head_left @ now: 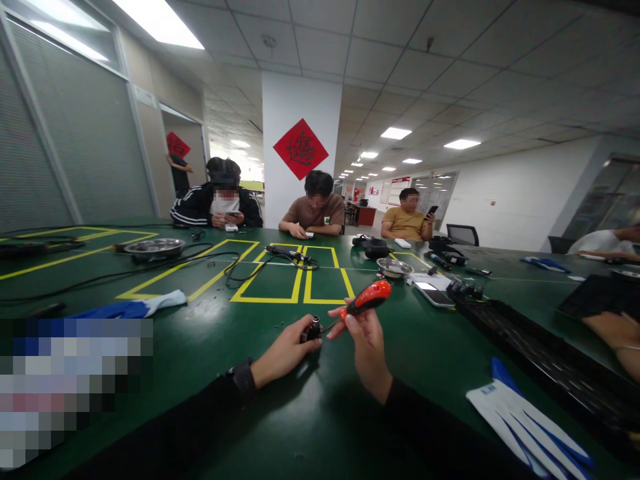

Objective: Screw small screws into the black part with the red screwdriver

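Over the near side of the green tabletop (335,413), 2 bare hands are at work close to each other. The left hand (283,351) has a small black part (313,332) with a shiny top. Its thumb and fingers are pinching the part from the sides, and the shiny end points up. A dark band (244,381) goes around the left wrist, next to a black sleeve (190,413).

The right hand (370,347) has a red and black screwdriver (370,298). Its thumb and some fingers are pinching it near the low end of the handle. The fat end of the handle leans up and to the right. The thin rod slants down to the left, and its tip is just beside the black part; I cannot tell if they touch.

To the right lies a long black piece (535,360), with a white and blue glove (525,423) near it, flat on the tabletop. A phone (434,295) lies by some white paper (441,279), and a metal bowl (395,268) sits near them. To the left is a 2nd glove (167,302), next to a patch too blurred to tell. Farther off, a dark bundle of cord (286,253) lies over yellow lines (267,300). On the far side sit 3 people (315,210), and a red sign (300,149) hangs on a white pillar (303,97)
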